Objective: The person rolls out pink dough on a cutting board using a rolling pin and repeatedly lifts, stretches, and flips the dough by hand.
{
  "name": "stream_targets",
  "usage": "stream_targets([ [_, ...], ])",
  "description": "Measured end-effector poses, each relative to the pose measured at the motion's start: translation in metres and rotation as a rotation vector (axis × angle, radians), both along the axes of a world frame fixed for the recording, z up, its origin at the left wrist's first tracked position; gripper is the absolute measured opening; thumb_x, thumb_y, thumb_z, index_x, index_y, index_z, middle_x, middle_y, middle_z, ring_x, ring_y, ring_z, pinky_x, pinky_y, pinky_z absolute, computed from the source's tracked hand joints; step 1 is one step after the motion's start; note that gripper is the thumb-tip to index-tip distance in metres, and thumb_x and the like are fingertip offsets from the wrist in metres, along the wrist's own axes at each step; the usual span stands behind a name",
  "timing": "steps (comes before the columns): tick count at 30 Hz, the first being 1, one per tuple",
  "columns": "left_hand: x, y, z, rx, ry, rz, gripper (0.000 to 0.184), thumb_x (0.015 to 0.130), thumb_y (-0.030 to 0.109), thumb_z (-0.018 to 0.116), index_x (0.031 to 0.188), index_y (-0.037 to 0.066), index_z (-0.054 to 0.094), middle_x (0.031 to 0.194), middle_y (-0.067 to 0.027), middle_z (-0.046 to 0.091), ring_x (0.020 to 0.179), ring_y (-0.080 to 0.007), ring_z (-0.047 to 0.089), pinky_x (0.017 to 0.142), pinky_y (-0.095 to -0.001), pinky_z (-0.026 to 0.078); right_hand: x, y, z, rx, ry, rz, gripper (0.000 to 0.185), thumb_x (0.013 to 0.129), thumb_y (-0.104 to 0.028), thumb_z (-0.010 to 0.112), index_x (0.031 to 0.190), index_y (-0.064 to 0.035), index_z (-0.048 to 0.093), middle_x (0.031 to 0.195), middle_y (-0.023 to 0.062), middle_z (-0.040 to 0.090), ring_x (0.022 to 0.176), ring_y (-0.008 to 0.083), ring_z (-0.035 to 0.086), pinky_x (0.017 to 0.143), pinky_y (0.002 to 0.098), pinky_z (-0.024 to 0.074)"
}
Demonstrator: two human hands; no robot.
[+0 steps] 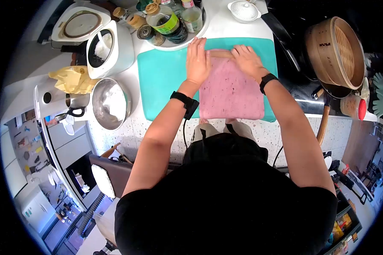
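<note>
A wide sheet of pink dough [232, 95] with dark specks lies flat on a turquoise mat [159, 85]. Across its far edge lies a short tan wooden rolling pin [221, 54], its middle showing between my hands. My left hand [197, 61] lies over the pin's left end, fingers stretched forward, side by side. Over the right end rests my right hand [247, 61], its fingers somewhat apart and slightly bent on the pin. Both pin ends are hidden under the hands. Each wrist wears a black band, the left one with a small box and cable.
Left of the mat stand a steel bowl [110, 104] and an open white rice cooker [125, 51]. Behind it, a round tray [206, 27] carries bottles and jars. A white lidded dish [244, 11] sits at the back. To the right is a bamboo steamer [323, 53] on the black hob.
</note>
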State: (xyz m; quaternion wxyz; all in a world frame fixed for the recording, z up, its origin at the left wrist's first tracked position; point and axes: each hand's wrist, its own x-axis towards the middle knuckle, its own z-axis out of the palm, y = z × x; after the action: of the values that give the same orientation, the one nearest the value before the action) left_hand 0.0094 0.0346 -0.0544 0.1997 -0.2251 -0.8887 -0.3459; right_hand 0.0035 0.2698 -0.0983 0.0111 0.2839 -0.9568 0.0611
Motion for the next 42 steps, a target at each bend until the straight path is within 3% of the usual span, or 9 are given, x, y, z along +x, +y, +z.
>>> stream_targets([
  [6, 0.038, 0.015, 0.013, -0.138, 0.01, -0.122, 0.049, 0.095, 0.014, 0.057, 0.14, -0.001, 0.046, 0.142, -0.021, 0.049, 0.137, -0.0377, 0.042, 0.116, -0.0534, 0.03, 0.032, 0.007, 0.04, -0.029, 0.078, -0.218, 0.022, 0.094, -0.018, 0.055, 0.112, -0.0064, 0.057, 0.112, 0.0106, 0.056, 0.111, 0.0279, 0.053, 0.095, 0.0408, 0.0423],
  [10, 0.112, 0.034, -0.016, -0.337, -0.157, -0.26, 0.062, 0.097, 0.027, 0.056, 0.146, -0.006, 0.041, 0.154, -0.0231, 0.039, 0.146, -0.0377, 0.032, 0.121, -0.0527, 0.022, 0.14, 0.005, 0.05, -0.071, -0.136, -0.299, 0.029, 0.092, -0.015, 0.055, 0.119, -0.0033, 0.056, 0.116, 0.0149, 0.057, 0.113, 0.0339, 0.056, 0.099, 0.047, 0.0448],
  [15, 0.151, 0.044, -0.065, -0.455, -0.328, -0.274, 0.075, 0.099, 0.041, 0.051, 0.149, -0.012, 0.032, 0.156, -0.0267, 0.034, 0.148, -0.0392, 0.027, 0.122, -0.0509, 0.018, 0.221, -0.008, -0.015, -0.12, -0.018, -0.573, 0.063, 0.094, -0.031, 0.057, 0.144, 0.0058, 0.042, 0.15, 0.0216, 0.043, 0.142, 0.0347, 0.038, 0.119, 0.0517, 0.0263],
  [18, 0.079, 0.073, -0.072, -0.455, -0.271, -0.223, 0.07, 0.1, 0.038, 0.048, 0.148, -0.011, 0.034, 0.155, -0.0262, 0.036, 0.148, -0.0383, 0.029, 0.121, -0.0514, 0.02, 0.141, 0.005, -0.03, -0.161, -0.013, -0.684, 0.072, 0.097, -0.039, 0.052, 0.149, 0.0081, 0.034, 0.157, 0.0234, 0.034, 0.147, 0.0367, 0.031, 0.121, 0.056, 0.0182],
  [22, -0.04, 0.112, -0.066, -0.46, -0.148, -0.153, 0.063, 0.101, 0.033, 0.048, 0.147, -0.008, 0.037, 0.155, -0.0249, 0.037, 0.146, -0.0363, 0.031, 0.12, -0.0522, 0.021, 0.011, 0.036, -0.023, -0.121, 0.092, -0.693, 0.065, 0.101, -0.035, 0.046, 0.147, 0.0104, 0.036, 0.155, 0.0254, 0.036, 0.145, 0.0377, 0.033, 0.121, 0.0538, 0.0202],
  [26, -0.034, 0.105, -0.057, -0.464, -0.065, -0.083, 0.06, 0.101, 0.032, 0.047, 0.147, -0.006, 0.04, 0.155, -0.0208, 0.039, 0.147, -0.0314, 0.032, 0.121, -0.0499, 0.021, 0.011, 0.046, -0.012, -0.258, 0.088, -0.62, 0.064, 0.102, -0.034, 0.045, 0.145, 0.0126, 0.038, 0.156, 0.0267, 0.034, 0.147, 0.0381, 0.029, 0.122, 0.0501, 0.0181],
  [30, 0.052, 0.085, -0.062, -0.38, -0.265, -0.138, 0.059, 0.101, 0.03, 0.047, 0.147, -0.007, 0.039, 0.156, -0.0204, 0.038, 0.148, -0.0307, 0.031, 0.121, -0.0487, 0.02, 0.099, 0.029, -0.011, -0.245, -0.028, -0.612, 0.064, 0.102, -0.034, 0.043, 0.147, 0.0113, 0.035, 0.157, 0.0267, 0.032, 0.148, 0.0373, 0.028, 0.122, 0.0509, 0.0167],
  [38, -0.063, 0.119, -0.064, -0.557, -0.18, -0.118, 0.059, 0.104, 0.035, 0.04, 0.149, -0.003, 0.038, 0.159, -0.0195, 0.034, 0.151, -0.0317, 0.026, 0.123, -0.0473, 0.018, -0.015, 0.052, -0.029, -0.093, -0.035, -0.647, 0.063, 0.102, -0.036, 0.04, 0.151, 0.0031, 0.032, 0.16, 0.0209, 0.03, 0.151, 0.0348, 0.022, 0.123, 0.0504, 0.0124],
  [42, -0.089, 0.126, -0.068, -0.496, -0.094, -0.063, 0.052, 0.101, 0.027, 0.047, 0.147, 0.002, 0.044, 0.154, -0.0184, 0.04, 0.148, -0.0321, 0.03, 0.122, -0.0466, 0.02, -0.048, 0.058, -0.026, -0.144, 0.086, -0.611, 0.046, 0.098, -0.027, 0.048, 0.136, 0.0002, 0.046, 0.143, 0.0192, 0.046, 0.139, 0.0347, 0.036, 0.117, 0.0503, 0.0236],
])
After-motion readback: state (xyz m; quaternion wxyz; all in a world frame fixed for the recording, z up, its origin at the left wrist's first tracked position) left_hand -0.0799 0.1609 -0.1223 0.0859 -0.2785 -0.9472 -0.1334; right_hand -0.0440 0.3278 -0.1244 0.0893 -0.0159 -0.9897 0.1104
